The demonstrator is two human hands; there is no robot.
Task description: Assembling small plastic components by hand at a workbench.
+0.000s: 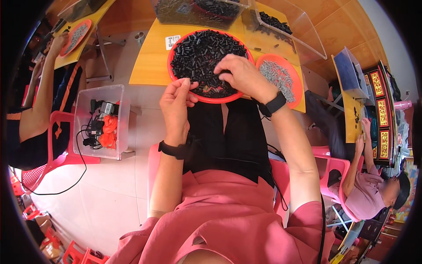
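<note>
A round red tray (215,100) full of small black tube-shaped parts (198,55) lies in front of me at the table's near edge. At its near left rim is my left hand (176,103), thumb and fingers pinched together; whatever they hold is too small to make out. My right hand (241,75) reaches over the tray's right side with its fingers curled down among the black parts. Its fingertips are partly hidden, so their contents are unclear. Beside the right forearm, an orange-red dish (297,83) holds many thin grey screw-like pieces (277,78).
Clear plastic bins (198,15) of black parts stand at the back of the yellow table (151,66). On the floor at left, another clear bin (99,152) holds cables and orange bags. Co-workers sit at tables left and right (369,193). A cable (66,189) crosses the floor.
</note>
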